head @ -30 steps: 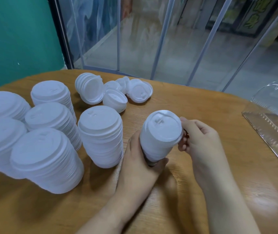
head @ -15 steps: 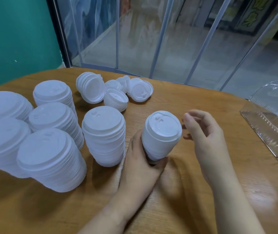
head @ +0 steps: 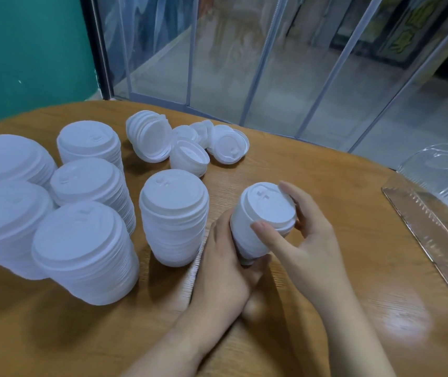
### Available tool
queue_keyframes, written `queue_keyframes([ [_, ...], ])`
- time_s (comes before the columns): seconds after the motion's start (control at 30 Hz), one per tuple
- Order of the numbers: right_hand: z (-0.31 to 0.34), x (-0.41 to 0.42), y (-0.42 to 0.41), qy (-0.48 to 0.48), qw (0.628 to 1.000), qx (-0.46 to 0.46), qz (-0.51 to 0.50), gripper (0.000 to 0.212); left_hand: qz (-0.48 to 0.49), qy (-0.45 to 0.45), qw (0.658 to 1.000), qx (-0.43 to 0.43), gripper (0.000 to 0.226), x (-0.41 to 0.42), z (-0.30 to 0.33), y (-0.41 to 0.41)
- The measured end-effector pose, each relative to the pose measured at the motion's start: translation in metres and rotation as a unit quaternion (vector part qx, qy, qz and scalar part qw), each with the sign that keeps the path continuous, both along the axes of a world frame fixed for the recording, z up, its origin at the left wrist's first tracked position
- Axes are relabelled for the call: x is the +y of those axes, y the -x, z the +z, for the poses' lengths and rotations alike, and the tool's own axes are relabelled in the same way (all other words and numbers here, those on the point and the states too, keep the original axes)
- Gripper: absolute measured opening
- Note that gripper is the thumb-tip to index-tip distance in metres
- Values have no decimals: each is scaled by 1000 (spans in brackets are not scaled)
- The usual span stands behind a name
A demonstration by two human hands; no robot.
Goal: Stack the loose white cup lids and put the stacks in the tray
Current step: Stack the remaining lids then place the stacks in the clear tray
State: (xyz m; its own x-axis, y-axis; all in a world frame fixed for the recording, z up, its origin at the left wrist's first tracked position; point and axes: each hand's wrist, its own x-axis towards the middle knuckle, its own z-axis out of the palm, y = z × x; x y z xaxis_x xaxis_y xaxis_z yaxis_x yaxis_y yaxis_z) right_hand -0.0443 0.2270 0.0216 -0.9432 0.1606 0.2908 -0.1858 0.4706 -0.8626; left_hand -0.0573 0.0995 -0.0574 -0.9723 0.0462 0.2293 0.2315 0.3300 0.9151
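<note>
The left hand (head: 225, 263) is cupping the lower side of a short stack of lids (head: 261, 221), fingers curled around it, while the right hand (head: 303, 238) is pinching its top lid between thumb and fingers. The stack is leaning, tilted, over the wooden table (head: 326, 191). Finished stacks (head: 84, 248) are standing to the left, loose lids (head: 190, 148) are lying behind, and the clear tray (head: 435, 213) is sitting well apart on the right.
</note>
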Motion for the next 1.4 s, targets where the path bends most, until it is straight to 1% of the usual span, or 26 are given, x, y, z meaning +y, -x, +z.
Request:
queue_keyframes([
  [0.1,-3,3,-3,1,1000,-10,6,76,-3,-6,1000,6,82,-1,1,0],
  [0.2,-3,13,-6,-10,998,-43,37,95,2,-17,1000,3,77,-1,1,1],
  [0.23,-1,17,-4,-8,998,-47,46,97,9,-14,1000,6,77,0,0,2],
  [0.27,3,22,1,2,998,-42,50,95,18,-8,1000,9,79,0,-2,2],
  [0.33,10,32,19,41,998,-15,39,78,31,1,1000,4,82,0,-1,3],
  [0.4,14,41,47,47,998,-3,36,58,38,-2,999,-2,82,1,1,4],
  [0.5,7,47,104,-10,997,-20,71,34,64,1,998,2,81,2,1,3],
  [0.57,-4,39,140,-82,988,-43,122,18,83,13,996,8,81,3,2,2],
  [0.6,-11,34,155,-117,980,-53,150,13,89,18,996,12,80,4,2,2],
  [0.63,-20,28,169,-152,971,-53,177,15,93,19,995,15,80,5,3,3],
  [0.67,-29,23,181,-196,960,-26,199,26,95,13,995,17,80,5,4,2],
  [0.73,-48,14,201,-301,924,61,229,48,94,7,995,21,81,4,6,3],
  [0.77,-56,11,208,-336,907,97,233,55,91,8,996,20,82,4,6,4],
  [0.8,-62,9,213,-347,900,123,232,58,87,9,996,19,81,4,6,4],
  [0.83,-67,7,216,-345,898,148,229,56,85,9,996,19,78,4,6,4],
  [0.93,-71,0,219,-351,882,221,226,37,89,20,996,19,69,2,6,3],
  [1.07,-68,1,223,-387,857,245,235,15,82,22,996,13,76,3,5,1],
  [1.1,-66,1,223,-395,854,248,232,13,79,22,997,11,78,3,5,1],
  [1.2,-59,-4,221,-407,847,253,229,18,75,26,997,11,79,3,6,2],
  [1.3,-53,-8,219,-400,849,268,219,9,76,26,997,15,77,2,5,2],
  [1.4,-49,-8,218,-378,860,276,200,4,75,21,997,9,81,2,5,2],
])
